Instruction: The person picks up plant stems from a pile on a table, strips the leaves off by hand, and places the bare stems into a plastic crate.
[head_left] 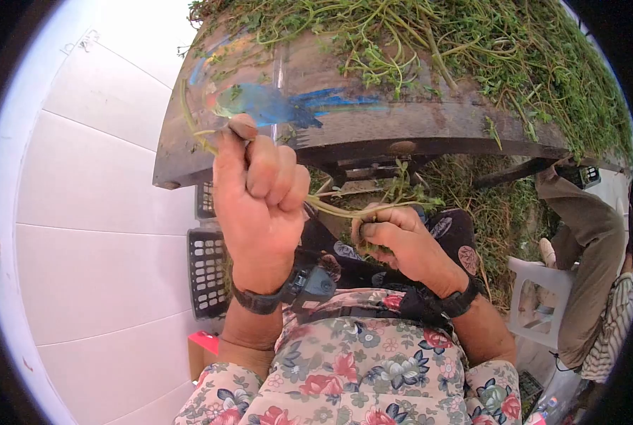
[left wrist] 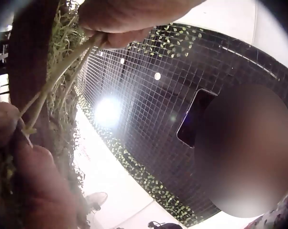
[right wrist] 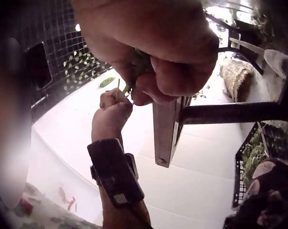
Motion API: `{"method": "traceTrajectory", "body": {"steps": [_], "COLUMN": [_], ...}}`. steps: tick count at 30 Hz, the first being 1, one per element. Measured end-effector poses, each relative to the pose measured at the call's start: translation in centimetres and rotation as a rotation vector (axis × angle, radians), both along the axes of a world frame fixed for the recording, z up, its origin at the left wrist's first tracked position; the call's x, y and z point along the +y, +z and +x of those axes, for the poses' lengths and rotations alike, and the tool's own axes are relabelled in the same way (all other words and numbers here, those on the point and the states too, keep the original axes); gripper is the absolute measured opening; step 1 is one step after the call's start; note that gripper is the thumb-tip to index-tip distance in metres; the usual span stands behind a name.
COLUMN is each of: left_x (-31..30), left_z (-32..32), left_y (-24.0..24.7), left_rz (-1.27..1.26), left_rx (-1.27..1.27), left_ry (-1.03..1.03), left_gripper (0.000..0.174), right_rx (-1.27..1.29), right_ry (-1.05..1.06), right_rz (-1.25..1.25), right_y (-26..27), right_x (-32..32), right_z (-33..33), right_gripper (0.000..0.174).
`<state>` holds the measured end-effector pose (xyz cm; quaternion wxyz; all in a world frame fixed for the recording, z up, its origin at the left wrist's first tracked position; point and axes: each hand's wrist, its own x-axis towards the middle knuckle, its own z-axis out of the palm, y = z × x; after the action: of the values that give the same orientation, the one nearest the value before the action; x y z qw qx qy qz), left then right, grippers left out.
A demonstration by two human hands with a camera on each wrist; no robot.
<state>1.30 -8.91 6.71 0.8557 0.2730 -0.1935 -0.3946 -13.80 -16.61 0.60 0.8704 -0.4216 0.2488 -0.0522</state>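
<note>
Several long, pale green plant stems point(head_left: 330, 207) run between my two hands in the head view. My left hand point(head_left: 260, 191), raised in front of the table edge, pinches them between thumb and curled fingers; stem ends stick out past its thumb toward the upper left. Lower and to the right, my right hand point(head_left: 408, 244) grips the leafy part over my lap, with small leaves showing above its fingers. The left wrist view has the stems point(left wrist: 58, 76) stretched between both hands. In the right wrist view, a green bit shows between the right hand's point(right wrist: 153, 38) curled fingers.
A wooden table point(head_left: 430, 131) with blue paint carries a large pile of leafy greens point(head_left: 529, 57). More greens point(head_left: 490, 234) lie beneath it. A black crate point(head_left: 206, 276) stands at left. To the right are a white plastic seat point(head_left: 539, 301) and another person's leg point(head_left: 585, 241).
</note>
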Motion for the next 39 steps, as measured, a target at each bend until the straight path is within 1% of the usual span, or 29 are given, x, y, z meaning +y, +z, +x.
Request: {"method": "traceTrajectory", "body": {"steps": [1,2,3,4,6,7,9,12,13,16,17,20,22,25,27,30,33,36,39], "left_x": [0.0,0.0,0.0,0.1,0.5,0.7,0.9,0.9,0.8,0.5,0.4,0.2,0.0,0.0,0.1,0.1,0.3,0.2,0.2], "left_z": [-0.1,-0.4,-0.5,-0.2,0.8,1.3,2.0,2.0,1.9,1.7,1.8,1.6,1.4,1.3,1.7,2.1,2.7,2.8,2.7], "left_y": [-0.2,-0.4,-0.4,-0.2,0.6,0.8,1.0,0.8,0.7,0.7,0.5,0.4,0.4,0.5,0.5,0.9,0.4,-0.1,-0.4], "left_rz": [0.004,0.007,0.010,-0.048,-0.163,-0.176,-0.193,-0.198,-0.190,-0.172,-0.167,-0.153,-0.147,-0.150,-0.164,-0.038,-0.002,0.019,0.008], "left_rx": [-0.004,-0.008,-0.014,-0.018,-0.028,-0.031,-0.038,0.023,0.038,0.058,0.049,0.046,0.055,0.052,0.030,0.013,0.097,0.061,0.054], "left_ry": [-0.017,-0.032,-0.048,-0.047,-0.044,-0.043,-0.046,-0.048,-0.047,-0.061,-0.080,-0.119,-0.134,-0.149,-0.168,-0.027,-0.012,-0.010,-0.051], "left_gripper": [0.025,0.024,0.024,0.025,0.026,0.026,0.025,0.024,0.023,0.023,0.023,0.023,0.023,0.023,0.023,0.024,0.023,0.023,0.023], "right_rx": [0.068,-0.001,-0.070,-0.142,-0.149,-0.087,-0.081,0.024,-0.001,0.007,0.116,-0.091,-0.124,-0.202,-0.298,-0.118,-0.047,-0.036,-0.019], "right_ry": [0.003,-0.009,-0.020,-0.032,-0.038,-0.026,-0.066,-0.339,-0.387,-0.317,-0.242,-0.137,-0.062,0.067,0.093,0.206,0.262,0.290,0.332], "right_rz": [-0.024,-0.286,-0.548,-0.809,-0.768,-0.466,0.021,0.071,-0.019,-0.298,-0.396,-1.093,-1.192,-1.195,-1.203,-0.866,-0.575,-0.427,-0.807], "right_y": [0.3,-0.9,-3.4,-6.0,-7.3,-7.0,-6.5,-5.1,-4.9,-2.3,-0.5,0.7,0.5,-0.4,-1.2,-0.3,-0.2,-0.6,-0.9], "right_x": [0.0,-0.2,-0.6,-1.2,-2.3,-2.9,-3.5,-3.9,-4.2,-4.8,-4.6,-3.9,-3.3,-3.0,-2.8,-2.5,-2.6,-2.6,-2.0], "right_z": [-0.1,-0.2,-0.7,-1.3,-2.8,-3.4,-4.1,-4.4,-4.5,-4.7,-4.6,-2.8,-1.3,-0.1,0.5,-0.5,-1.6,-2.0,-1.7], "right_gripper": [0.010,0.010,0.010,0.010,0.010,0.012,0.012,0.010,0.011,0.014,0.019,0.024,0.025,0.026,0.025,0.022,0.019,0.019,0.016]}}
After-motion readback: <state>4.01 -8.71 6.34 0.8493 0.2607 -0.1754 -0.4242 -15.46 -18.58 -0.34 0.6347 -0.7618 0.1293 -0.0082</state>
